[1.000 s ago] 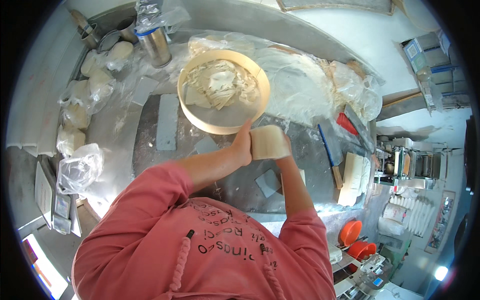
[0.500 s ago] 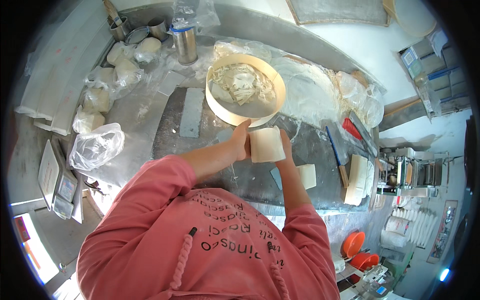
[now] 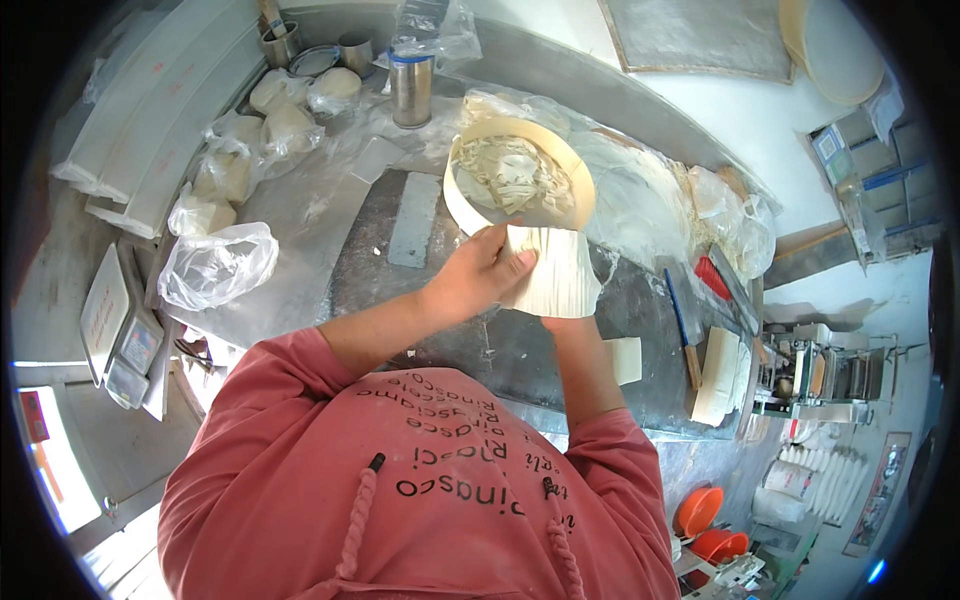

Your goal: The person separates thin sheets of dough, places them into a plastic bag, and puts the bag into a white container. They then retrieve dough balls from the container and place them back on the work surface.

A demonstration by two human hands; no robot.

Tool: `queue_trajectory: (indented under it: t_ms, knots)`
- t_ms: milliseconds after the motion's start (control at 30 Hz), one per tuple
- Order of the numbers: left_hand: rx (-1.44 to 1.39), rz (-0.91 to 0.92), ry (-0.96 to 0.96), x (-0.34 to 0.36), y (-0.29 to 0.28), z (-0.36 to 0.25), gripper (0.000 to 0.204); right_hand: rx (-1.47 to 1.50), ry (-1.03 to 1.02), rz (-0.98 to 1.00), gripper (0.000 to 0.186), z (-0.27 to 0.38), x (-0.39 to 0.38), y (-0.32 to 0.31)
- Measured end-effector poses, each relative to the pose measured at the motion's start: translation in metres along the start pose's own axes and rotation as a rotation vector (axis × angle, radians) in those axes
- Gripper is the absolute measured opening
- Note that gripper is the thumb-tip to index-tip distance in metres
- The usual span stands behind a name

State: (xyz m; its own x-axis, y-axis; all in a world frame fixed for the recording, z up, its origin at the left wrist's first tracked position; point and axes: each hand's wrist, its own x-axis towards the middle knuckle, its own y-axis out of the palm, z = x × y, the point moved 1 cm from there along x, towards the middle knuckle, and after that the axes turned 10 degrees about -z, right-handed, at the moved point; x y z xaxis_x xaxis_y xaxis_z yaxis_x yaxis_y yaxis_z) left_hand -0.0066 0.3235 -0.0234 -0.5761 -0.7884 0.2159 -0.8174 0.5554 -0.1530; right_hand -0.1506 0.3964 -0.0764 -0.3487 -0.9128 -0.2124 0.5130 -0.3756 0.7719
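Over the near side of the dark work board (image 3: 380, 310) I hold up a pale stack of thin dough sheets (image 3: 550, 275), its layered edges showing as fine lines. My left hand (image 3: 475, 268) grips its left side, thumb laid across the face. My right hand (image 3: 568, 324) is beneath the stack and mostly hidden by it. Just beyond, a round wooden-rimmed sieve (image 3: 585, 190) contains loose dough strips and scraps (image 3: 515, 175). A smaller pale dough block (image 3: 625, 360) lies to the right of my right forearm.
Bagged dough lumps (image 3: 225, 170) line the left, near a crumpled plastic bag (image 3: 218, 265). A metal canister (image 3: 411, 90) stands at the back. On the right are a blue-bladed knife (image 3: 684, 330), a red-bristled brush (image 3: 712, 280), a larger dough stack (image 3: 715, 375) and a roller machine (image 3: 825, 370).
The stack has turned and spread, so its layered edges now face up. My left hand has moved onto its face, while my right hand has gone underneath.
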Motion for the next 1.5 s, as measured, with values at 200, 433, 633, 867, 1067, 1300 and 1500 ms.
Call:
queue_trajectory:
  t_ms: [200, 433, 633, 867, 1067, 1300, 1500]
  knots:
    - [-0.9, 0.463, -0.746, 0.015, -0.037, 0.026, 0.074, -1.472, -0.223, 0.375, 0.045, 0.064, -0.041, 0.104]
    - [-1.122, 0.349, -0.816, 0.001, -0.001, 0.033, 0.064, -1.458, -0.358, -0.172, 0.044, 0.043, -0.009, 0.053]
    - [-1.466, -0.114, -1.135, -0.017, 0.021, 0.047, 0.044, 0.394, 0.073, -0.36, 0.067, -0.048, -0.068, -0.014]
    - [-0.931, -0.002, -0.858, -0.009, 0.025, 0.061, 0.041, -0.033, -0.117, -0.224, 0.054, -0.026, -0.047, 0.017]
    - [-0.03, 0.065, -0.41, -0.005, 0.033, 0.068, 0.068, -0.388, 0.013, -0.345, 0.044, -0.026, -0.025, -0.025]
    - [0.26, 0.004, -0.066, -0.009, 0.034, 0.035, 0.072, -0.765, -0.334, -0.18, 0.049, -0.017, -0.031, -0.023]
    - [0.246, 0.248, 0.059, -0.017, 0.032, -0.012, 0.073, 0.422, 0.06, -0.02, 0.078, -0.016, -0.047, -0.033]
